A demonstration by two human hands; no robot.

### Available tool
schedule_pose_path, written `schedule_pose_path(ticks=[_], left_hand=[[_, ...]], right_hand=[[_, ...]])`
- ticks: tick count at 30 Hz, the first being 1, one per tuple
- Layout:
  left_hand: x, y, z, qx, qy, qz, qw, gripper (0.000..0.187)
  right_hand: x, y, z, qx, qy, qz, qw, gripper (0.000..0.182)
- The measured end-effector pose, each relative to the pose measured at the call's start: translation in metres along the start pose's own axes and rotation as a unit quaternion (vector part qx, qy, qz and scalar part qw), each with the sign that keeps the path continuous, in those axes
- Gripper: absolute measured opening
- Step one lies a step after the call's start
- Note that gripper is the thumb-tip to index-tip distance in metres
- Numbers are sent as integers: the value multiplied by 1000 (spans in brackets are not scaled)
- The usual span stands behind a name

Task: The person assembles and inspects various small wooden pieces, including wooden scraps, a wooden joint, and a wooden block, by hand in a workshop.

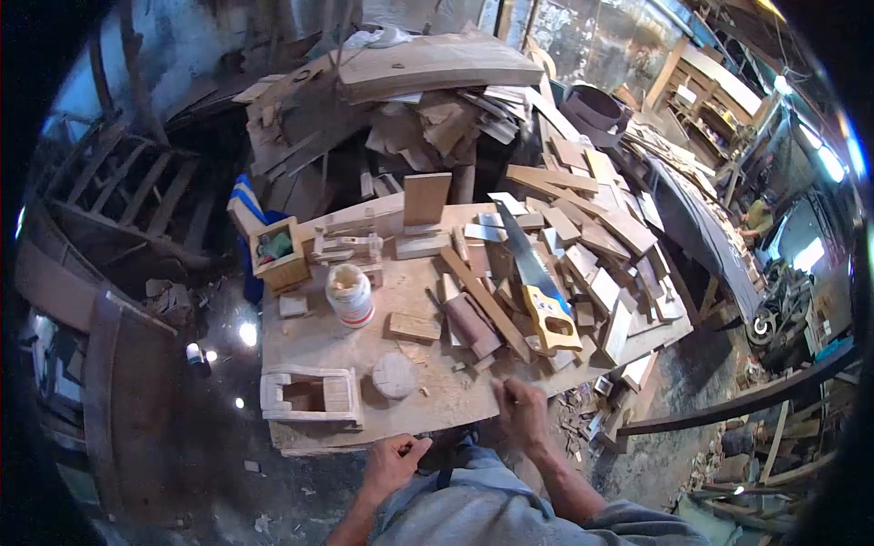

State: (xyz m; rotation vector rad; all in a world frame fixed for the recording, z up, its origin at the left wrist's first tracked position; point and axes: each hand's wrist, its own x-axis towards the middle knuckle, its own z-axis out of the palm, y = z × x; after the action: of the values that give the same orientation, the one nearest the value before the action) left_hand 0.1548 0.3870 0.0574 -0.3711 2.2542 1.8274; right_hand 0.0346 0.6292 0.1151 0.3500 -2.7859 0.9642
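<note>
My right hand (521,411) rests half-curled, holding nothing, on the workbench (319,341) edge, my left hand (393,462) pinches something small below it; the wooden frame (311,397) looks assembled, offcuts (592,273) lie uncleared.

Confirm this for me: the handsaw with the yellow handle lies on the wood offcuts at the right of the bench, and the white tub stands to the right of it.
Not quite. The head view shows the handsaw lying on the wood offcuts at the right of the bench, but the white tub stands to the left of it, not the right.
</note>
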Motion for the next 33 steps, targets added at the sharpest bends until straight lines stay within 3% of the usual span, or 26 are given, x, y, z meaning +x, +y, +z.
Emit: schedule_pose_path(ticks=[1,2,4,5,8,10,12,13,16,19,20,22,23,26,29,33], left_hand=[[2,13,-1,24,4,9,1000,29],[5,22,0,48,9,19,999,29],[11,26,9,11,33,23,999,26],[15,28,15,-10,48,26,998,25],[31,29,40,-15,97,45,994,19],[44,34,64,3,140,59,988,14],[55,47,89,3,183,62,981,13],[62,51,100,2,184,46,982,10],[81,62,141,-70,213,33,974,11],[94,91,177,-119,250,43,960,14],[97,99,183,-112,260,45,958,14],[105,109,189,-96,277,51,955,15],[111,111,191,-88,292,71,950,17],[120,123,191,-54,302,81,948,22],[129,142,201,-35,294,79,952,26],[135,158,212,-23,292,91,952,25]], right_hand=[[8,-5,-21,12,-29,66,997,11],[15,5,-29,35,10,48,998,7],[31,21,-44,82,85,9,993,16],[37,21,-63,107,9,85,991,40],[57,53,-71,129,40,6,991,51],[68,65,-83,122,56,-65,989,48],[74,80,-99,205,-6,-29,978,49],[77,95,-101,198,-6,-47,979,45],[89,143,-105,193,26,-120,974,12],[100,179,-120,238,63,-46,968,4],[103,192,-134,164,39,-13,986,5],[116,226,-147,148,39,67,986,6],[128,240,-152,150,143,-10,978,10],[153,273,-170,0,112,-20,994,55],[164,285,-162,-54,-14,-13,998,82],[170,293,-152,-14,-37,5,999,86]])
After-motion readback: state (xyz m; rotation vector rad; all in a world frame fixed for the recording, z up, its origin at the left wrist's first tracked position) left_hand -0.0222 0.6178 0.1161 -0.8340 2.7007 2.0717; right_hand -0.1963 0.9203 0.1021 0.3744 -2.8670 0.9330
